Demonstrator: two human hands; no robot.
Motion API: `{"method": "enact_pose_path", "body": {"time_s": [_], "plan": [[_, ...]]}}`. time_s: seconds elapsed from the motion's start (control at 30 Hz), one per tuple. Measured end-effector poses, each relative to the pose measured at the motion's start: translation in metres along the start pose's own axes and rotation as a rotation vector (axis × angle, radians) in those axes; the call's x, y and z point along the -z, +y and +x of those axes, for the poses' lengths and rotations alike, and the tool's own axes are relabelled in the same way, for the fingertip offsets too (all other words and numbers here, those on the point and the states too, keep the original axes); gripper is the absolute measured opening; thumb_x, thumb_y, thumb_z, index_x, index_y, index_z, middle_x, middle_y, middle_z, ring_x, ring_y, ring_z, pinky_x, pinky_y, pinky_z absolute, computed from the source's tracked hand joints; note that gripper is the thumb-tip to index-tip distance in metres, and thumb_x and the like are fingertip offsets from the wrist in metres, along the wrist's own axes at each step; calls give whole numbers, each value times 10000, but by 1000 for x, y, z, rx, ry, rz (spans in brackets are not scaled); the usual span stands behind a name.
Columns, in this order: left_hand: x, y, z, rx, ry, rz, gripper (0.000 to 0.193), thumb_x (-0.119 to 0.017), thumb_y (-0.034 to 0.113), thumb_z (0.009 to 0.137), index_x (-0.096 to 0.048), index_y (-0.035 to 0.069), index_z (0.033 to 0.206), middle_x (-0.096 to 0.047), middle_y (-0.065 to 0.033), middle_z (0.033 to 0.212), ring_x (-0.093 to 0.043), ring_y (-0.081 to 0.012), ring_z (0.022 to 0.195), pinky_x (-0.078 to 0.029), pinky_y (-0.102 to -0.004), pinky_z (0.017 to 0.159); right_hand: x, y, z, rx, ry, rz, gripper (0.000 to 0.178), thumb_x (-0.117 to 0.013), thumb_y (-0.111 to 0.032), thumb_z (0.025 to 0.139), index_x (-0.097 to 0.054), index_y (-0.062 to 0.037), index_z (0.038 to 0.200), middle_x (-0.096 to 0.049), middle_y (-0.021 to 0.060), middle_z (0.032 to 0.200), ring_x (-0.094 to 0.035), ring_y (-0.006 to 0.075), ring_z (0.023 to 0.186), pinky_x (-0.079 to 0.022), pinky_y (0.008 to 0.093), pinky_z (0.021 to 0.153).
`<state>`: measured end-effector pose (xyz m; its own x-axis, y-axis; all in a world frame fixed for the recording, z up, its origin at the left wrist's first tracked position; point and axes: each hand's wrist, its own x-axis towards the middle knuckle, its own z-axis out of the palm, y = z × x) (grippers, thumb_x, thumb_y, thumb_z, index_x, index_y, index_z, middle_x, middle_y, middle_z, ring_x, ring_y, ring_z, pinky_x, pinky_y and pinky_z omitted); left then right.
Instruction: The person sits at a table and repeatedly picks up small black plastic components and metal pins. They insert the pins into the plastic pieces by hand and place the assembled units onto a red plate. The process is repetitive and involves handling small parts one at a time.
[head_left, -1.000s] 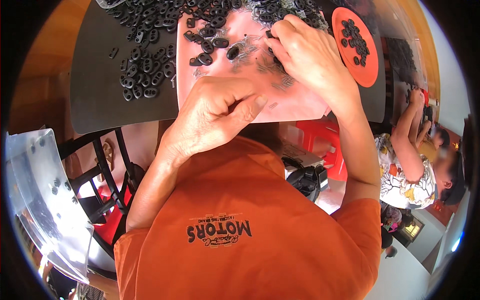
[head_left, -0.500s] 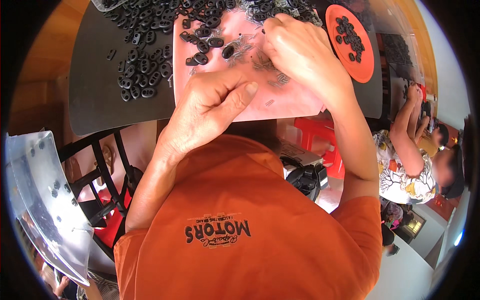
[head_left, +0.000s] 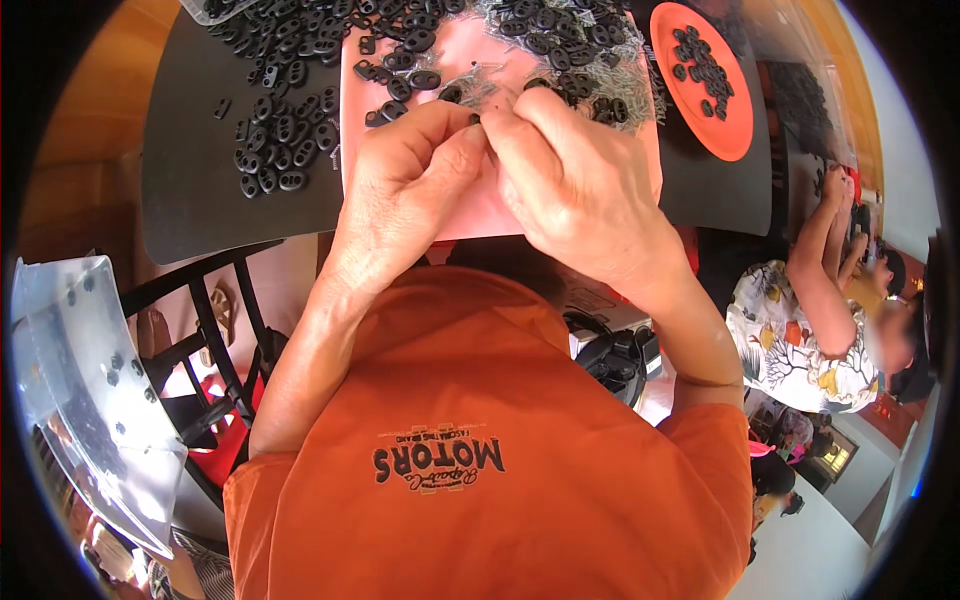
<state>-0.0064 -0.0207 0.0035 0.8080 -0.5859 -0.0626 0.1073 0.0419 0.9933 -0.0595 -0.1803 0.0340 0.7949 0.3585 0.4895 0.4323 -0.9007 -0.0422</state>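
the person's left hand [head_left: 415, 175] pinches a small, dark black plastic piece [head_left: 474, 119] between thumb and forefinger, over the near part of a pale pink sheet [head_left: 468, 212] spread on a dark grey, round-cornered desk [head_left: 260, 220]. the right hand [head_left: 575, 185] comes in with curled fingers right beside the left thumb; its fingertips are partly hidden, so whether it grips anything cannot be told. beyond the hands, thin silvery metal springs [head_left: 630, 80] lie scattered on the pink sheet among shiny black oval plastic parts [head_left: 425, 80]. more black two-holed oval parts [head_left: 292, 181] are heaped on the bare desk to the left of the sheet, and a corner of a clear plastic box [head_left: 205, 12] shows at the far left. to the right of the sheet, an orange-red oval plate [head_left: 735, 135] bears a cluster of little black pieces [head_left: 705, 75].
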Motion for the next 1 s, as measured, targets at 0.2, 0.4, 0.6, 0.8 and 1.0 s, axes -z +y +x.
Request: {"method": "enact_pose_path", "body": {"time_s": [0.2,0.4,0.6,0.8,1.0], "plan": [[1,0,-2,-69,-18,36,161,-529,63,927,-617,-28,1027,-589,1,772,-491,-48,670,-408,-205,581,-4,7,-5,-159,39,402,174,-668,-94,807,-555,-20,915,-562,93,820,-591,250,650,-471,340,538],[-1,-4,-2,-240,-56,86,184,-546,-2,888,-625,-37,1051,-625,-57,784,-546,-101,683,-443,-242,610,-7,14,-3,-270,-66,554,193,-652,-170,867,-510,-40,882,-558,106,774,-587,309,662,-464,399,555],[3,-4,0,-214,-61,249,187,-559,3,835,-630,-22,1006,-628,-139,784,-610,-219,659,-474,-302,605,-5,7,-2,-43,-3,233,153,-643,-91,838,-493,-62,841,-540,90,762,-595,243,581,-463,336,467],[2,-2,-1,-265,-28,302,165,-541,8,821,-624,-18,962,-602,-127,743,-597,-218,643,-472,-316,600,-3,26,7,-98,-52,419,113,-621,-90,852,-528,-52,904,-540,108,782,-594,317,650,-485,396,550],[4,-1,-3,-277,-14,273,130,-517,37,842,-603,-25,918,-563,-118,705,-551,-225,607,-453,-320,589,-8,47,30,-181,-291,290,87,-584,-127,869,-577,-74,937,-602,85,905,-626,331,820,-511,428,642]]}}
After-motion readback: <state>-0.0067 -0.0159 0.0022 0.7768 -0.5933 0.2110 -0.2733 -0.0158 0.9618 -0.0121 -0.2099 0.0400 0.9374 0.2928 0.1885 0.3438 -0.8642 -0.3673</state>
